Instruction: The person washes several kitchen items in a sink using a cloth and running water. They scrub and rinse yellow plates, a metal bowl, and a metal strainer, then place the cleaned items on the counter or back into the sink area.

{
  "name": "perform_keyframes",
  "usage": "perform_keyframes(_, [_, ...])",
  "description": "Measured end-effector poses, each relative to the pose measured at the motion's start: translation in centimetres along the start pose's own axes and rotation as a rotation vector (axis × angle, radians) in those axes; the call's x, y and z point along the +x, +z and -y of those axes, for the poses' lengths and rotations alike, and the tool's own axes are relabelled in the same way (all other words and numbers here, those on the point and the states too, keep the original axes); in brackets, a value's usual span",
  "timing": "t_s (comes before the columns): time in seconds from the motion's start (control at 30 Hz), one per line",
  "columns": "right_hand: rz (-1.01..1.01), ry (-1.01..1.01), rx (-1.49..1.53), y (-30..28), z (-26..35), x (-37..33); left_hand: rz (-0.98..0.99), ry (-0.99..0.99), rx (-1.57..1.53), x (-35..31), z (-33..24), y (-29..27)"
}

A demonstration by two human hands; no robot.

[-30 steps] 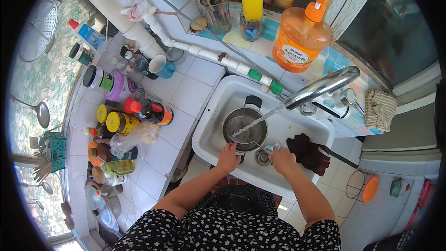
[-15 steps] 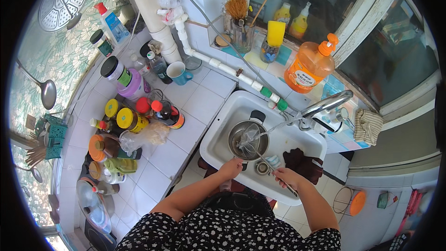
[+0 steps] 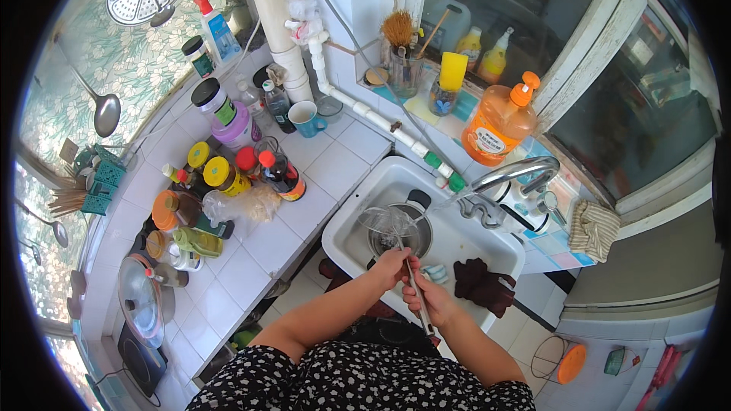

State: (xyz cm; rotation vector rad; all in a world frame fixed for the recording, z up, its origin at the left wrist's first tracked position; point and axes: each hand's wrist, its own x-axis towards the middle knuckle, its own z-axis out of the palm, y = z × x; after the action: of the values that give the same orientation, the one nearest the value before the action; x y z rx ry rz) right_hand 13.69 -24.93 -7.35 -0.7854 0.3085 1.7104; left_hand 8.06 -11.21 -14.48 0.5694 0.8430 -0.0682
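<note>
A round wire-mesh skimmer with a long metal handle is tilted over a metal pot in the white sink. My right hand is wrapped round the lower handle. My left hand is closed on the handle higher up, near the mesh. Water runs from the chrome faucet toward the mesh and pot. The pot has a black grip on its far side; its near side is partly hidden by the skimmer and my left hand.
A dark brown cloth lies at the sink's right end, with a pale blue and white item beside my hands. An orange pump bottle stands behind the sink. Jars and bottles crowd the tiled counter on the left.
The skimmer has risen from inside the pot and shifted left. My left hand has let go of the pot's near handle and taken the skimmer's handle. My right hand has moved left.
</note>
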Motion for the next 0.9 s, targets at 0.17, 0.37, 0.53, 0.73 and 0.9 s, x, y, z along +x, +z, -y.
perform_keyframes(0.17, [-0.045,-0.007,-0.555,0.2,1.4,-0.8,-0.122,0.034,-0.036,-1.0,-0.1,1.3])
perform_keyframes(0.37, [-0.228,-0.333,-0.918,-5.6,3.9,1.2,-0.116,0.126,0.105,-6.3,0.7,1.8])
perform_keyframes(0.53, [-0.158,-1.082,-1.289,-3.9,1.9,5.2,-0.240,0.216,0.189,-8.6,0.5,2.9])
perform_keyframes(0.73, [-0.229,-1.195,-1.375,-0.5,0.8,6.2,-0.232,0.258,0.220,-11.0,-0.3,3.6])
perform_keyframes(0.9, [-0.328,-1.260,-1.105,-1.3,1.3,10.6,-0.161,0.175,0.266,-11.5,-1.8,2.0])
